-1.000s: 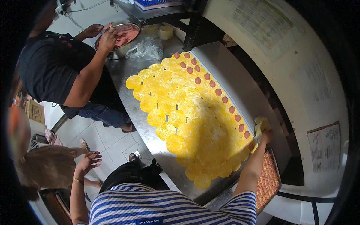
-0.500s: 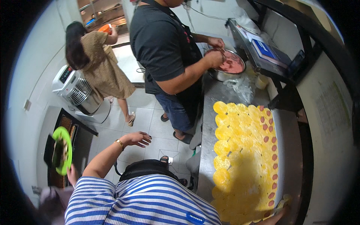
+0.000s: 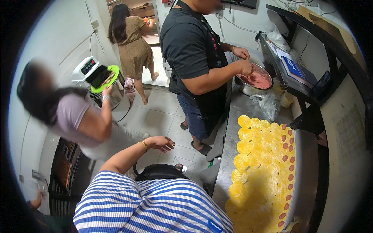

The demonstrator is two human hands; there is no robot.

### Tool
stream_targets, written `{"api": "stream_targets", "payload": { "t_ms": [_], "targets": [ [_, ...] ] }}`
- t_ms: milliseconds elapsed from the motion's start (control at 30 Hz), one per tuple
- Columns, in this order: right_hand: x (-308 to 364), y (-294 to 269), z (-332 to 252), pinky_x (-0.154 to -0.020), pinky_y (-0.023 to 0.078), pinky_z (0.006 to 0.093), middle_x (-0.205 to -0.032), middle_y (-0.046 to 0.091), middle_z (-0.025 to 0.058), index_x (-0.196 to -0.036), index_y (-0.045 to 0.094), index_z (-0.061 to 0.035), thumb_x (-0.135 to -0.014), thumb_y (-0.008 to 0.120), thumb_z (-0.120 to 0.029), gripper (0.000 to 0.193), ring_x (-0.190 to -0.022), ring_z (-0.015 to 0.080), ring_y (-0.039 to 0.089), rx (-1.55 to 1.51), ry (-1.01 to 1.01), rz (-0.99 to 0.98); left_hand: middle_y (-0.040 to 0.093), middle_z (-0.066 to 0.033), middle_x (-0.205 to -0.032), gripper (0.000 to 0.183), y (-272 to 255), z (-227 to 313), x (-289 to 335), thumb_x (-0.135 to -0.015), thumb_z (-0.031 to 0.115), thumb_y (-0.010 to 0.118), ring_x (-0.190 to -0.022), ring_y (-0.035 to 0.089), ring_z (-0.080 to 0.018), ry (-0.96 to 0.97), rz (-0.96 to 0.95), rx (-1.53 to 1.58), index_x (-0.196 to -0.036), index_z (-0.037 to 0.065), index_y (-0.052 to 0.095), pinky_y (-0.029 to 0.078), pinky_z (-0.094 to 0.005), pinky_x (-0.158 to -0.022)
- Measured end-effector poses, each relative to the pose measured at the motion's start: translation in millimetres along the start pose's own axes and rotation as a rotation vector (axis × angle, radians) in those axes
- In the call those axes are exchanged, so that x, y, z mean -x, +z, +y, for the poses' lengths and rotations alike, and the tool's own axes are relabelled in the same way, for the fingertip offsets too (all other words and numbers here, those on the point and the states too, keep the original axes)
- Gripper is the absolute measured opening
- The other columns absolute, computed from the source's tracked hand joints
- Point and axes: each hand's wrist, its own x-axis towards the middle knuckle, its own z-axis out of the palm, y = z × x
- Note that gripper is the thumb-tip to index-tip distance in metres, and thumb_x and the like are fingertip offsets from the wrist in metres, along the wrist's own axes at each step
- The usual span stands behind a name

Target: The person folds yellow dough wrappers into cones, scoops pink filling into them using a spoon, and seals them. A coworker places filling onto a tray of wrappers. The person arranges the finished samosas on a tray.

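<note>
My left hand (image 3: pixel 162 143), with a gold band at the wrist, is held out over the floor, empty and with its fingers apart. At the lower right edge, my right hand (image 3: pixel 294 224) shows only as a pale, partly cut-off shape beside the sheet's near corner. Its fingers cannot be made out. Thin yellow round wrappers (image 3: pixel 252 155) overlap in rows on the metal table (image 3: pixel 224 186), dusted with white powder. Along their right side run small pink dabs of filling (image 3: pixel 291 168). My shadow falls across the near wrappers.
Ahead, a co-worker in black works both hands in a metal bowl (image 3: pixel 250 88) of pink minced meat. A plastic bag (image 3: pixel 266 105) lies by it. Another person carries a green tray (image 3: pixel 110 79) on the left, near a mixer (image 3: pixel 86 70). A shelf (image 3: pixel 295 73) overhangs the table.
The view has shifted left. The person with the green tray has moved forward past my left side. The person in brown has moved farther toward the doorway. My right forearm has dropped out of view.
</note>
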Motion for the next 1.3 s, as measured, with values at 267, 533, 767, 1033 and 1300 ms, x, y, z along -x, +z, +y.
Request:
{"api": "stream_targets", "payload": {
  "t_ms": [267, 533, 767, 1033, 1300],
  "targets": [
    [5.6, -1.1, -7.7, -0.068, 0.048, 0.0409, -0.092, 0.063, 0.0214, -0.094, 0.064, 0.0022, -0.085, 0.049, -0.046, 0.051, -0.081, 0.0332, 0.061, 0.018, 0.024, -0.026, 0.055, -0.0071, -0.117, 0.04, 12.4, 12.9, -7.4, -0.089, 0.026, 0.051, -0.095, 0.057, -0.0139, -0.027, -0.017, -0.093, -0.124, 0.005, 0.045, 0.05, -0.0309, -0.078],
    [8.5, -6.6, -7.5, -0.067, 0.048, 0.0411, -0.09, 0.063, 0.0211, -0.093, 0.064, 0.0019, -0.084, 0.049, -0.047, 0.052, -0.079, 0.0334, 0.061, 0.037, 0.039, -0.031, 0.055, -0.0082, -0.115, 0.037, 10.4, 13.6, -6.6, -0.09, 0.024, 0.051, -0.098, 0.057, -0.0163, -0.015, -0.02, -0.114, -0.12, 0.004, 0.048, 0.05, -0.0303, -0.079],
    [9.5, -10.5, -9.3, -0.067, 0.048, 0.0413, -0.088, 0.063, 0.0209, -0.091, 0.064, 0.0017, -0.084, 0.049, -0.047, 0.052, -0.078, 0.0336, 0.061, 0.046, 0.047, -0.036, 0.056, -0.0083, -0.115, 0.04, -1.8, 7.9, -7.0, -0.091, 0.028, 0.048, -0.096, 0.057, -0.015, -0.029, -0.001, -0.126, -0.123, 0.005, 0.046, 0.051, -0.0311, -0.078],
    [15.1, -15.2, -12.4, -0.066, 0.048, 0.0415, -0.087, 0.063, 0.0206, -0.089, 0.065, 0.0014, -0.083, 0.049, -0.048, 0.052, -0.076, 0.0338, 0.061, 0.055, 0.042, -0.035, 0.056, -0.0074, -0.115, 0.04, -4.1, 5.5, -6.8, -0.089, 0.027, 0.052, -0.097, 0.057, -0.0152, -0.025, 0.017, -0.124, -0.122, 0.005, 0.046, 0.051, -0.0305, -0.078],
    [16.4, -25.8, 2.0, -0.066, 0.048, 0.0417, -0.085, 0.063, 0.0204, -0.087, 0.065, 0.0012, -0.083, 0.049, -0.049, 0.053, -0.075, 0.034, 0.061, 0.069, 0.039, 0.004, 0.056, -0.0071, -0.115, 0.039, -2.1, 3.2, -0.3, -0.088, 0.023, 0.053, -0.094, 0.058, -0.0147, -0.032, 0.029, -0.1, -0.122, 0.005, 0.047, 0.051, -0.0299, -0.077]
  ]
}}
